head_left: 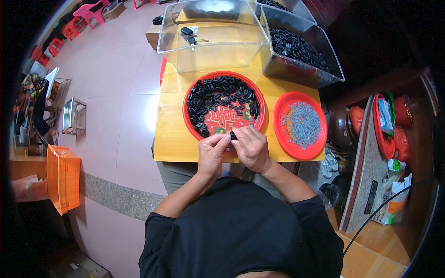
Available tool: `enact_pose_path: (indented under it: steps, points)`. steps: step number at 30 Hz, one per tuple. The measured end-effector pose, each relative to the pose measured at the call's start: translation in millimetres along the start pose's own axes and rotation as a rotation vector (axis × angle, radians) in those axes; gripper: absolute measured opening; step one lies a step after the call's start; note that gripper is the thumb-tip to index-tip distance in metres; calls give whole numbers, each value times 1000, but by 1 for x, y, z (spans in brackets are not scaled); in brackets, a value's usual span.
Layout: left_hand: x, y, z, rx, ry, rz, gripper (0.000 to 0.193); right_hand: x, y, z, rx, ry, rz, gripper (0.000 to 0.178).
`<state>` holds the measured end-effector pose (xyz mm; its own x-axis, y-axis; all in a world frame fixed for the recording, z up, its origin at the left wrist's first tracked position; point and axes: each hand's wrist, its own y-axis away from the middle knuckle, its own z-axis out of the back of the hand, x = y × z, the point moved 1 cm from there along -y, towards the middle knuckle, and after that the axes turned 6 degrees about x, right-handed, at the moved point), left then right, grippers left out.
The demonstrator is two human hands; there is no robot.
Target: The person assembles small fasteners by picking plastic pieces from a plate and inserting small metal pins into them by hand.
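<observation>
Over the near rim of a round red tray (pixel 262 120), my two hands meet at the fingertips. A small black plastic part (pixel 233 135) is pinched between them. My left hand (pixel 211 154) is closed on its left side with thumb and forefinger. From the right, the bent fingers of my right hand (pixel 252 149) grip the same part and cover much of it. Many similar black parts (pixel 206 95) lie heaped around the tray's left, far and right sides. To the right, a smaller red plate (pixel 280 134) holds a pile of thin silver metal pins (pixel 304 126).
Behind the tray stands a clear plastic bin (pixel 208 58); keys with a black fob (pixel 187 31) show in it. Another clear bin (pixel 296 51), full of black parts, is at the back right. A yellow wooden table (pixel 171 139) bears these. An orange crate (pixel 63 180) stands far left.
</observation>
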<state>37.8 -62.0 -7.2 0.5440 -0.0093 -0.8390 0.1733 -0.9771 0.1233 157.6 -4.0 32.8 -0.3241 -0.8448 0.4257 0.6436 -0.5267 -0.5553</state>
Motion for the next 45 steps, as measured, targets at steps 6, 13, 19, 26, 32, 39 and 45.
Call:
enact_pose_path:
  steps: [6,13,19,26,32,39,45]
  points:
    - [-4,1,-2,-3,-43,0,11,-3,5,-5,47,37,5,28]
    - [-18,-4,-6,89,-87,64,19,-19,-8,24,-65,48,-22,29]
    - [-40,-4,33,-40,-403,-164,10,-83,-54,128,-372,223,-264,14]
    - [-46,-18,29,-15,-1138,-370,5,-197,-77,194,-348,588,-309,17]
    - [-39,-30,22,82,-1452,-445,8,-176,-73,173,-410,533,-308,20]
    - [-15,-47,5,280,-1601,-344,10,-104,-34,81,-163,184,-124,12]
    - [-12,-54,1,372,-1615,-356,7,-86,-23,10,237,94,-109,9]
